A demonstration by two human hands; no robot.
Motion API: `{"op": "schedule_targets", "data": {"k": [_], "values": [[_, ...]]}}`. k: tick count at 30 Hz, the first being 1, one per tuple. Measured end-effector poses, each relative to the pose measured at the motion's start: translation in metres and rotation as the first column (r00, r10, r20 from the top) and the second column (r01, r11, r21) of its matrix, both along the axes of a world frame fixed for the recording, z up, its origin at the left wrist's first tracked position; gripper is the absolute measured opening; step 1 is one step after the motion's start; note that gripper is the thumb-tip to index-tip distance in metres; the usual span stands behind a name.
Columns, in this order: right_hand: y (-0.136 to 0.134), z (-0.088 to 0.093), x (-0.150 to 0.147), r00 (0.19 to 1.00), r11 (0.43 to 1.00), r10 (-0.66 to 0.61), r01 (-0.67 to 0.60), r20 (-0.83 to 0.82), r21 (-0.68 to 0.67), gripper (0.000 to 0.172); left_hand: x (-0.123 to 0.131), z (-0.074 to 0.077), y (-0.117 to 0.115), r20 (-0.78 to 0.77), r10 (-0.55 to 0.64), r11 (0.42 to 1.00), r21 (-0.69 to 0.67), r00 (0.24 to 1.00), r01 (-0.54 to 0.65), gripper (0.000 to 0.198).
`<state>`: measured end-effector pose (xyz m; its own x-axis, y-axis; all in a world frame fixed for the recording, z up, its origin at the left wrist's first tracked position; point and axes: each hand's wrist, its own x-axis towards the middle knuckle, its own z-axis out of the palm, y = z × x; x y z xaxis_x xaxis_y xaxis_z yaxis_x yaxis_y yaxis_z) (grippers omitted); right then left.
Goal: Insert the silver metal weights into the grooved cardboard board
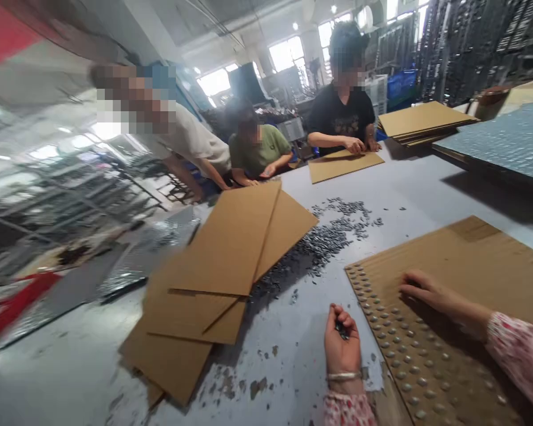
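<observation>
My left hand (342, 343) rests palm up on the grey table (426, 189), fingers curled around a few small dark metal pieces. My right hand (426, 290) lies on a brown cardboard sheet (471, 260), fingertips pressed down near its rows of small round studs (400, 349). Whether those fingers pinch a piece is hidden. A heap of the same small dark pieces (320, 242) spreads across the table beyond my left hand.
Loose cardboard sheets (222, 260) are piled to the left. Three other people stand or sit at the far side; one presses on a cardboard sheet (342, 165). A cardboard stack (421, 121) and a blue-grey textured panel (506, 142) are at the right.
</observation>
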<state>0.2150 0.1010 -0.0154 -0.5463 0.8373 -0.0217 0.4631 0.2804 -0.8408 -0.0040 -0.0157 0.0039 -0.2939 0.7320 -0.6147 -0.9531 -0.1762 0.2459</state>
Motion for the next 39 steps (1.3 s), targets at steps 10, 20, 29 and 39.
{"op": "schedule_targets", "data": {"k": [10,20,29,39], "values": [[-0.015,0.032,0.015,0.982,0.989,0.034,-0.060,0.186,0.137,0.015,-0.002,-0.001,0.008,0.097,-0.104,0.990,0.105,0.990,0.093,0.022],[-0.031,0.029,-0.015,0.933,0.979,-0.021,-0.054,0.358,0.199,0.016,0.007,0.006,0.008,0.072,-0.114,0.987,0.122,0.991,0.105,0.021],[-0.033,0.023,-0.026,0.919,0.969,-0.108,0.013,0.379,0.247,0.020,0.012,0.009,0.009,-0.002,-0.159,0.985,0.075,0.987,0.158,0.025],[-0.035,0.020,-0.032,0.907,0.948,-0.187,0.066,0.376,0.313,0.013,0.025,0.005,0.006,-0.185,-0.268,0.960,0.025,0.945,0.277,0.005]]}}
